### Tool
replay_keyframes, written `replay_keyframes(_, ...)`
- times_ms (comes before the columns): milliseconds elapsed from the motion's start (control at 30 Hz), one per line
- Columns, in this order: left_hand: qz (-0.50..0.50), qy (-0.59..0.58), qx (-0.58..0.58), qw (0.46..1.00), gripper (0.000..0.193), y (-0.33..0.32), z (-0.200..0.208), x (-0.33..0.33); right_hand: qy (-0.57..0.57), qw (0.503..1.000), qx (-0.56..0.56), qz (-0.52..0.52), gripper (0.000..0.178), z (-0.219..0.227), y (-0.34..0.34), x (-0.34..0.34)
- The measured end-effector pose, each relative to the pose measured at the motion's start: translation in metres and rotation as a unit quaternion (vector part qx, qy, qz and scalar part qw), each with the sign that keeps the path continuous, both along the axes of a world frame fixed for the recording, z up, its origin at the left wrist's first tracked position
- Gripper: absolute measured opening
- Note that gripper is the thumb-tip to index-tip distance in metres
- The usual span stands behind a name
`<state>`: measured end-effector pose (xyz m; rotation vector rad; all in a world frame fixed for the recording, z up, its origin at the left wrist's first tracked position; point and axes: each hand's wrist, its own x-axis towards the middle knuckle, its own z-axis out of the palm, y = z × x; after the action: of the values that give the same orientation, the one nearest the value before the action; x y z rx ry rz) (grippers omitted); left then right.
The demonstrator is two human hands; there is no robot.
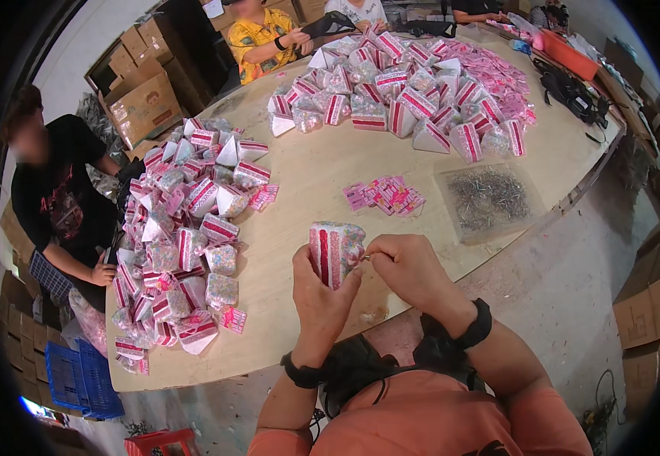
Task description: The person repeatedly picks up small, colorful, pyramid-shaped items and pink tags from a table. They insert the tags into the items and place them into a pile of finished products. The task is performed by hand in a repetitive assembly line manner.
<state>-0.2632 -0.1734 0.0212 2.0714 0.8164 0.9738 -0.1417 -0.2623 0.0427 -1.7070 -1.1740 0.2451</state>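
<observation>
1. Head view: left grip [321,295] closes round a cake-slice piece [330,252], thumb at its near right side, fingers along its left. Pink, white and red layers face the camera; a pale, speckled surface shows on top and at the right.
2. Piece stands tilted within the left grip, its upper part rising clear of the fingers, over the near side of the counter [307,178]. Cannot tell whether its base touches the wood.
3. Right grip [409,266] just right of the piece, thumb and forefinger pinched on a small metal bit [366,258], which points at the piece's right side. Exact contact too small to tell; remaining fingers curled in.
4. Ahead of both hands, well within the counter: a loose patch of pink printed cards [387,195], overlapping.
5. Right of the cards, a clear box [445,204] of thin, silvery metal parts, tangled together.
6. Left side: a large heap of similar slices [182,228], several with pink cards. Far side: a second heap [398,87], more pink cards [493,72] spread along its right.
7. Co-worker in black [68,182] at the left edge, one hand [102,271] at the counter's rim. Another in yellow [257,44] beyond the far heap, handling something dark.
</observation>
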Motion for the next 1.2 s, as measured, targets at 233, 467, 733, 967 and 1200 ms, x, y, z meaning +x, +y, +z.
replay_keyframes(233, -0.002, -0.001, -0.021, 1.000, 0.059, -0.001, 0.002, 0.000, -0.006, 1.000, -0.009, 0.008, 0.015, -0.001, 0.000, 0.002)
replay_keyframes(467, 0.001, -0.003, -0.002, 1.000, 0.059, -0.002, 0.002, 0.001, -0.027, 1.000, -0.010, -0.002, 0.014, 0.001, 0.000, 0.001)
replay_keyframes(733, 0.013, 0.018, 0.117, 0.993, 0.062, -0.007, 0.002, 0.003, -0.107, 0.992, -0.047, -0.042, 0.012, -0.005, 0.000, -0.003)
replay_keyframes(967, 0.018, 0.028, 0.143, 0.989, 0.059, -0.003, 0.002, 0.002, -0.142, 0.987, -0.026, -0.072, 0.010, -0.019, 0.012, -0.009)
replay_keyframes(1200, -0.023, 0.020, -0.010, 0.999, 0.061, -0.002, 0.007, 0.002, 0.228, 0.972, -0.045, 0.035, 0.016, 0.009, -0.001, 0.001)
